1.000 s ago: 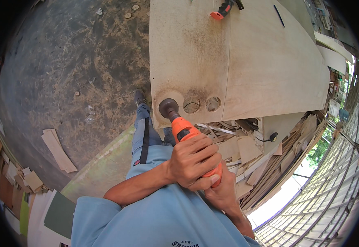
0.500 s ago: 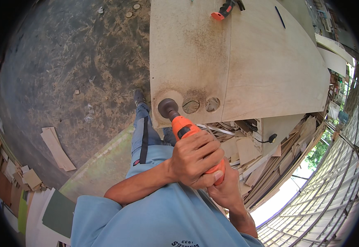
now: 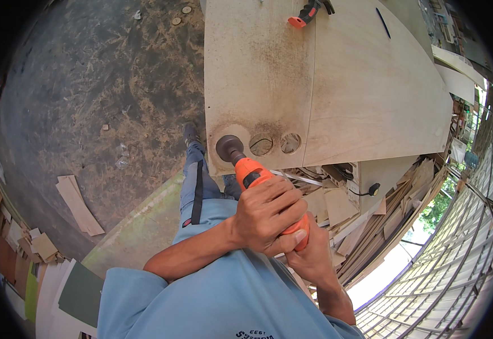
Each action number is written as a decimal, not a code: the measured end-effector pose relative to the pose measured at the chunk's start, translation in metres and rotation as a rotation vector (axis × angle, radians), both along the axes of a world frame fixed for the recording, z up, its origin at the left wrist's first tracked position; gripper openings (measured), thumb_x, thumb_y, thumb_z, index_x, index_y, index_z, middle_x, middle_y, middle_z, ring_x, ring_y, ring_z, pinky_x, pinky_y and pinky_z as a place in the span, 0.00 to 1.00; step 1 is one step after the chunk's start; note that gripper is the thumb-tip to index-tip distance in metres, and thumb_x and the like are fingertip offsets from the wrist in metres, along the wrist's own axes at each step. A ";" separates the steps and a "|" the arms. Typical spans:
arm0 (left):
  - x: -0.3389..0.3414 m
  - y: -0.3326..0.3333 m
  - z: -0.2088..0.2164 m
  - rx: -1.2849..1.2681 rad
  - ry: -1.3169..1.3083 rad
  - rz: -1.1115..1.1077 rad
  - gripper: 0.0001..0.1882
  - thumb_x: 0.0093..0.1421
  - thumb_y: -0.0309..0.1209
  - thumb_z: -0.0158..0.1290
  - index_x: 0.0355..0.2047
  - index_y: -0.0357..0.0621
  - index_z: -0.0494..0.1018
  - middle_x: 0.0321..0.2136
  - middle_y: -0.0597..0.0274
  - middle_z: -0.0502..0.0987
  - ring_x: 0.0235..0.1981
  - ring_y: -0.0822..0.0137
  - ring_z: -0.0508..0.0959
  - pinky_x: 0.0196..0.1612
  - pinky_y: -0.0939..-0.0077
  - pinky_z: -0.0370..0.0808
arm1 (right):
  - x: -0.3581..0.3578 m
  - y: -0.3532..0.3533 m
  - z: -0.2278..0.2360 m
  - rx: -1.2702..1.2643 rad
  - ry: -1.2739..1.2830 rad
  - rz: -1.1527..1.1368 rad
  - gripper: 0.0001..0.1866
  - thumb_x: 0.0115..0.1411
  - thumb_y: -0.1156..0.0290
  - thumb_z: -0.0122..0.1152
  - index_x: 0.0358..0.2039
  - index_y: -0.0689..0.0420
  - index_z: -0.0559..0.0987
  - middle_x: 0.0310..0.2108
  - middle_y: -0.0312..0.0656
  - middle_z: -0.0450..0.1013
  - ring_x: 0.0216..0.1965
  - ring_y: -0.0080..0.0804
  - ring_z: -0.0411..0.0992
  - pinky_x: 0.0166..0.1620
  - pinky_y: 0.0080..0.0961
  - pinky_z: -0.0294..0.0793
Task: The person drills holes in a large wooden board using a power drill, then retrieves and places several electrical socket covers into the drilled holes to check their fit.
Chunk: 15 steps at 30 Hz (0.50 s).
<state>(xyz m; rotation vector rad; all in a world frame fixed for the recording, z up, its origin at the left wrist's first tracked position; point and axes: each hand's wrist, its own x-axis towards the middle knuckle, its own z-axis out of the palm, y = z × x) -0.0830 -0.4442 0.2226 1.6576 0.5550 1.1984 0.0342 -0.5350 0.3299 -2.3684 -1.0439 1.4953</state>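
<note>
Both my hands are closed on an orange power drill (image 3: pixel 251 169), held at a slant. My left hand (image 3: pixel 270 212) wraps over the body from above, and my right hand (image 3: pixel 313 254) grips its rear end, with most of the fingers hidden. A round dark hole saw (image 3: pixel 229 148) at the front of the drill meets the pale wooden board (image 3: pixel 258 68) near its near left corner. How deep it sits, and whether it spins, I cannot tell. Just right of it, two round holes (image 3: pixel 261 144) are cut through the board in a row. Brown dust lies around them.
A tool with an orange-and-black handle (image 3: pixel 304 16) and a dark pen (image 3: pixel 383 22) lie on the board's far part. Wood offcuts (image 3: pixel 371 237) pile up beneath on the right, beside a black plug (image 3: pixel 374 189). Strips of wood (image 3: pixel 79 204) lie on the dusty floor (image 3: pixel 105 90) at left.
</note>
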 end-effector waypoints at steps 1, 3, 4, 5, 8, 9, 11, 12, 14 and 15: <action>0.001 0.001 0.000 0.001 0.001 0.002 0.19 0.49 0.40 0.58 0.31 0.33 0.76 0.30 0.48 0.78 0.30 0.49 0.79 0.35 0.56 0.78 | 0.000 0.000 0.000 0.006 0.002 -0.005 0.27 0.54 0.73 0.68 0.54 0.62 0.72 0.34 0.60 0.80 0.39 0.66 0.80 0.41 0.48 0.80; 0.000 0.000 0.000 -0.001 0.004 0.004 0.19 0.49 0.40 0.58 0.31 0.33 0.76 0.30 0.48 0.77 0.30 0.49 0.78 0.35 0.56 0.78 | 0.000 0.000 0.000 -0.003 -0.001 -0.008 0.27 0.54 0.73 0.68 0.54 0.62 0.72 0.34 0.60 0.80 0.39 0.65 0.80 0.41 0.47 0.81; 0.000 0.000 0.000 -0.002 0.006 0.003 0.19 0.49 0.40 0.58 0.31 0.33 0.76 0.30 0.49 0.77 0.30 0.49 0.78 0.35 0.56 0.78 | 0.000 0.000 -0.001 -0.007 -0.003 -0.010 0.27 0.54 0.73 0.69 0.54 0.62 0.72 0.34 0.59 0.80 0.39 0.65 0.80 0.41 0.47 0.81; 0.001 0.000 0.000 -0.003 0.007 0.003 0.19 0.49 0.40 0.58 0.31 0.33 0.76 0.30 0.49 0.77 0.29 0.50 0.78 0.35 0.56 0.78 | 0.000 0.001 0.000 -0.014 0.002 -0.031 0.23 0.55 0.73 0.67 0.52 0.62 0.73 0.34 0.56 0.80 0.37 0.54 0.79 0.41 0.42 0.80; 0.002 -0.001 0.000 -0.011 0.010 0.001 0.19 0.48 0.40 0.58 0.31 0.34 0.76 0.29 0.50 0.77 0.29 0.50 0.78 0.35 0.56 0.78 | -0.001 0.004 0.002 -0.019 0.007 -0.060 0.17 0.57 0.74 0.65 0.46 0.62 0.74 0.32 0.48 0.79 0.33 0.32 0.77 0.40 0.32 0.78; 0.002 -0.001 0.000 -0.008 0.013 0.003 0.19 0.48 0.40 0.58 0.31 0.34 0.76 0.29 0.50 0.77 0.29 0.50 0.78 0.35 0.56 0.78 | 0.000 0.004 0.002 -0.009 0.001 -0.047 0.17 0.57 0.74 0.65 0.46 0.62 0.74 0.32 0.48 0.79 0.32 0.32 0.78 0.40 0.32 0.78; 0.003 -0.001 0.000 -0.003 0.018 0.005 0.19 0.48 0.40 0.59 0.31 0.34 0.76 0.29 0.50 0.77 0.29 0.51 0.78 0.35 0.56 0.78 | 0.001 0.004 0.002 0.007 -0.006 -0.033 0.17 0.57 0.74 0.66 0.46 0.62 0.74 0.32 0.48 0.79 0.32 0.32 0.78 0.40 0.32 0.78; 0.003 -0.001 0.000 -0.004 0.017 0.003 0.19 0.48 0.40 0.59 0.31 0.34 0.76 0.29 0.51 0.77 0.29 0.51 0.78 0.35 0.56 0.78 | 0.001 0.002 0.001 0.012 -0.008 -0.032 0.17 0.57 0.74 0.66 0.46 0.62 0.74 0.32 0.47 0.79 0.32 0.32 0.78 0.40 0.32 0.78; 0.003 -0.001 0.000 -0.008 0.015 -0.002 0.19 0.48 0.40 0.59 0.31 0.34 0.76 0.29 0.51 0.77 0.29 0.51 0.78 0.35 0.56 0.78 | 0.002 0.002 0.000 0.012 -0.006 -0.039 0.17 0.57 0.74 0.66 0.46 0.62 0.74 0.33 0.47 0.79 0.32 0.32 0.78 0.40 0.32 0.78; 0.004 0.000 0.000 -0.010 0.016 -0.007 0.19 0.48 0.40 0.59 0.31 0.34 0.76 0.29 0.51 0.77 0.29 0.51 0.78 0.35 0.56 0.78 | 0.002 0.002 0.000 0.006 -0.001 -0.049 0.17 0.57 0.74 0.66 0.46 0.62 0.74 0.33 0.47 0.79 0.32 0.31 0.78 0.40 0.32 0.78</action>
